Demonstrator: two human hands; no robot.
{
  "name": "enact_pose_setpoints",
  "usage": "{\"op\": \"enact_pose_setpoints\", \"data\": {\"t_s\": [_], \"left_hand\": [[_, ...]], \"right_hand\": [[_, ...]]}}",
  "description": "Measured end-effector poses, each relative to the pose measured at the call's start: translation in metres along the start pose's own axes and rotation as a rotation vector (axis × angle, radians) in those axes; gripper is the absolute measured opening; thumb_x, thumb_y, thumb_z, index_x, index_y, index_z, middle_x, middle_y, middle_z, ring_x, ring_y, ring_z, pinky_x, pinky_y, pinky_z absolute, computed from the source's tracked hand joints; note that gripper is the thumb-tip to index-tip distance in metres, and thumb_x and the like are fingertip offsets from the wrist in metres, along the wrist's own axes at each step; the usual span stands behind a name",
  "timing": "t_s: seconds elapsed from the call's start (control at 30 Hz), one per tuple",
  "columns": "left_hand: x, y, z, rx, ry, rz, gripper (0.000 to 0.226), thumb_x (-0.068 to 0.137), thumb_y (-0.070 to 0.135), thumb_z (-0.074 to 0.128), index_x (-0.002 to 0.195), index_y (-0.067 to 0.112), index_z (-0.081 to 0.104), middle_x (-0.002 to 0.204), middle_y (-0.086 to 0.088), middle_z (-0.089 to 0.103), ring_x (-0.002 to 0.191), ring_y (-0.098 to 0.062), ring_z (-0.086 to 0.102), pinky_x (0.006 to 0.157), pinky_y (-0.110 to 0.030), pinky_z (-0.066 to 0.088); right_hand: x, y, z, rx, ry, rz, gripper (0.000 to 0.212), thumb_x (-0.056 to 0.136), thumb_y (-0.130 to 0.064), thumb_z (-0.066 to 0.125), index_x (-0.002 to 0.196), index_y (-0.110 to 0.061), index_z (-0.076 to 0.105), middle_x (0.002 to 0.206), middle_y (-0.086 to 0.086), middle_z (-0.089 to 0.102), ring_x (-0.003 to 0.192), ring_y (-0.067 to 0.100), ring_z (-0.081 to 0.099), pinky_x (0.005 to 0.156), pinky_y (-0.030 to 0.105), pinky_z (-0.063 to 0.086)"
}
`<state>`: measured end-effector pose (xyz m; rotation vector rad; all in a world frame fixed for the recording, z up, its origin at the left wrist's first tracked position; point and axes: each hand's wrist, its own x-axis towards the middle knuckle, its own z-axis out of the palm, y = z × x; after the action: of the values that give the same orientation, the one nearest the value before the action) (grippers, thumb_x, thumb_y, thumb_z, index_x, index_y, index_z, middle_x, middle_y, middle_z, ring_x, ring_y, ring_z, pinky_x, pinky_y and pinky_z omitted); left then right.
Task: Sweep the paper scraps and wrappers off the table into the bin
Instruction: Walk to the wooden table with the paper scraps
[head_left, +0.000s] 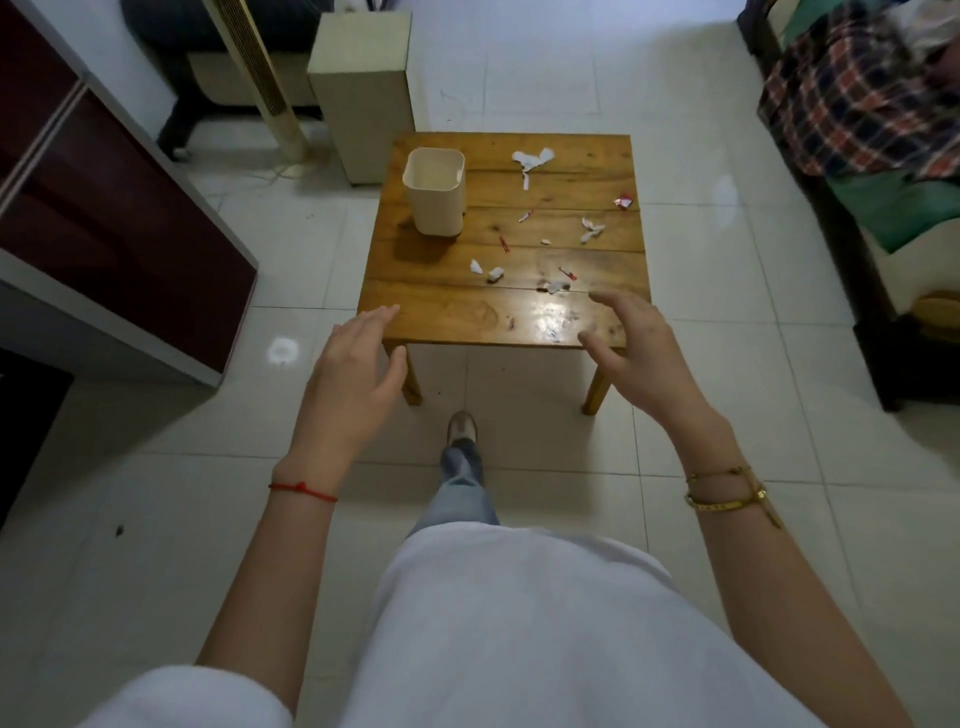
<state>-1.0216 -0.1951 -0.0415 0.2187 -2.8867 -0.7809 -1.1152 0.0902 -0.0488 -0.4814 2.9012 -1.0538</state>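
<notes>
While torn white paper scraps (532, 158) litter the square wooden table (457, 312) mid-frame beside the cream plastic bin (434, 192), the left hand (353, 374) and right hand (641, 353) hover spread, grasping nothing.

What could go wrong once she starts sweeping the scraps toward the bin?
The red wrapper lies close to the table's right edge, so a sideways sweep could knock it onto the floor. The bin stands on the tabletop, rim well above the scraps; pushing litter against its wall may just pile it up or tip the bin. Both hands are empty.
</notes>
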Motion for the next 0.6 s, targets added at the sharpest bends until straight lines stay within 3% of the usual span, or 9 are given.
{"op": "enact_pose_setpoints", "data": {"t_s": [0.33,0.6], "left_hand": [[0.212,-0.059,0.010,-0.024,-0.003,-0.008,0.045,0.095,0.033,0.044,0.139,0.026,0.039,0.140,0.002,0.048,0.129,-0.014,0.044,0.104,-0.032,0.040],[0.367,-0.110,0.044,-0.031,-0.053,-0.153,0.043,0.095,0.033,0.045,0.137,0.022,0.042,0.139,-0.002,0.050,0.127,-0.021,0.048,0.098,-0.035,0.043]], "right_hand": [[0.201,0.008,0.042,-0.009,0.004,0.060,0.045,0.092,-0.028,0.060,0.133,-0.016,0.048,0.133,0.002,0.054,0.126,0.016,0.045,0.104,0.027,0.032],[0.325,0.006,0.079,-0.059,-0.056,0.138,0.046,0.093,-0.028,0.058,0.136,-0.014,0.046,0.137,0.002,0.051,0.130,0.018,0.041,0.110,0.035,0.034]]}}
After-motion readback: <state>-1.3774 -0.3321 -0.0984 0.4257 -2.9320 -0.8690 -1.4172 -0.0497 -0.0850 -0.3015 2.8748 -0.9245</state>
